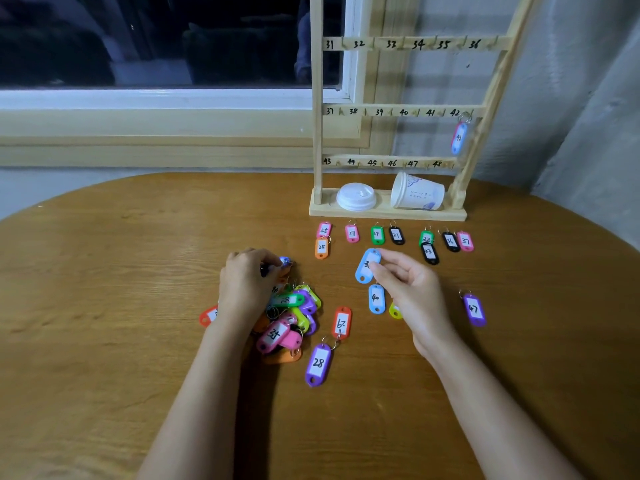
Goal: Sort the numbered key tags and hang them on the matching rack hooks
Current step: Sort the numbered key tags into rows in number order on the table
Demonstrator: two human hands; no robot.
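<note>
Before rack (388, 213): right grip (412, 289) pinches light-blue tag (365, 269), left grip (246, 282) bluish tag (285, 261).

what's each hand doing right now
left hand: gripping a dark blue tag
right hand: pinching a light blue tag

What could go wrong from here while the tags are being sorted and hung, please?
The rings in the pile overlap, so the left hand, gripping a bluish tag, may drag others along. The red tag could read 62 or 29, depending on which way up. The paper cup lies tipped on the rack base; the right hand, pinching a blue tag, might knock it near the lowest hooks.
</note>
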